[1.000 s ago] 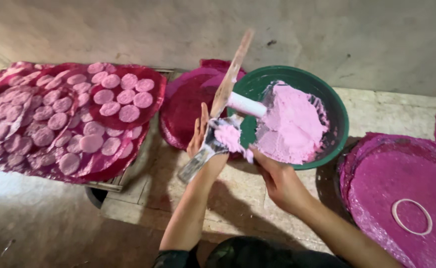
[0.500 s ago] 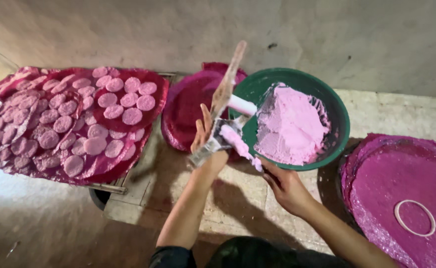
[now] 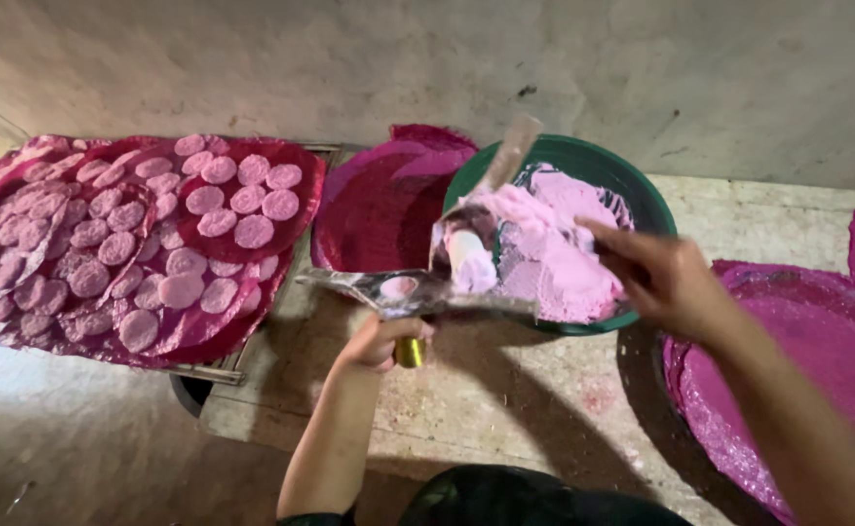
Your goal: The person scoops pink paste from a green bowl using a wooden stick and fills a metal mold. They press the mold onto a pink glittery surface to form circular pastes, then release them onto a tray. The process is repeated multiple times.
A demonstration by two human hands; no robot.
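Left hand: the left hand (image 3: 380, 341) is closed in a fist around a short handle with a brass-coloured end (image 3: 409, 353), thumb wrapped over the top; the forearm rises from the bottom edge of the view.
Tool held: a flat metal trowel (image 3: 418, 288) lies level above that fist, its blade smeared with pink, one small round dab of paste on it.
Right hand: the right hand (image 3: 666, 278) hangs over the near right rim of the basin, fingers partly curled and pointing left toward the paste; it is blurred, so whether it grips anything cannot be told.
Second blade: a narrow metal scraper (image 3: 505, 161) stands tilted in the paste, its upper end over the basin's far rim; a pale pink-coated cylinder (image 3: 468, 261) lies just below it, beside the trowel.
Basin: a green round basin (image 3: 632, 190) sits on the stone slab (image 3: 544, 409), filled with pink paste (image 3: 564, 258).
Left of basin: a magenta-stained round tray (image 3: 374, 209) touches the basin's left side.
Far left: overlapping magenta trays (image 3: 296, 239) carry rows of pink round discs (image 3: 203, 200).
Right: a large magenta-coated round tray (image 3: 739, 390) lies under the right forearm.
Behind: a bare grey wall (image 3: 349, 68).
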